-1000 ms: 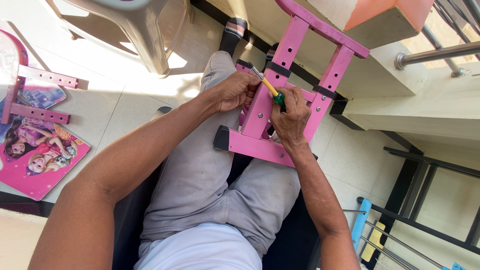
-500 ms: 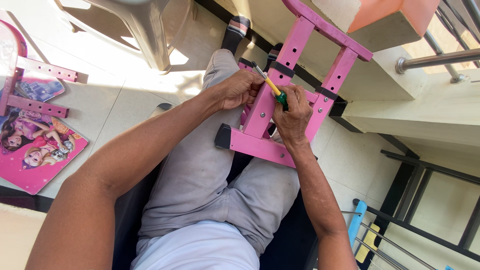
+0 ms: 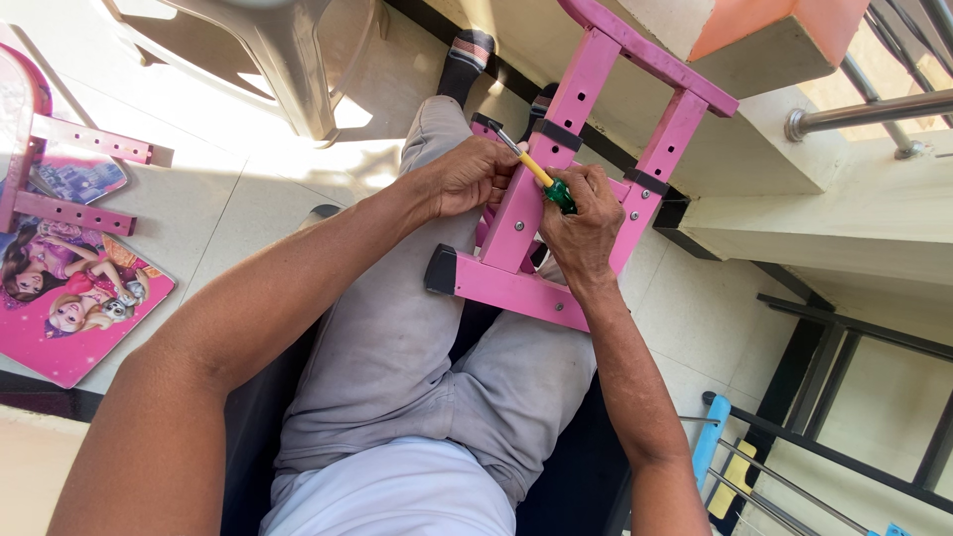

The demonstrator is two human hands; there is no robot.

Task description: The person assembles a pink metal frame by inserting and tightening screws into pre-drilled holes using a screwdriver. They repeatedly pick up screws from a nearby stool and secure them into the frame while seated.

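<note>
My right hand (image 3: 581, 220) grips a yellow-and-green screwdriver (image 3: 541, 177) against the pink metal frame (image 3: 556, 179) resting on my lap; my left hand (image 3: 467, 177) closes around the frame's upright bar.

Grey plastic chair (image 3: 288, 60), pink picture board (image 3: 69, 298), pink slotted bars (image 3: 74, 174), steel railing (image 3: 874, 109)

A flat pink printed panel with rounded corners (image 3: 69, 308), bearing a colourful cartoon picture of long-haired figures, lay on the pale tiled floor at the left edge of the head view. Just above it, partly under a pink metal bar, lay a smaller blue-violet printed panel (image 3: 74, 179). No packages or screens showed.
</note>
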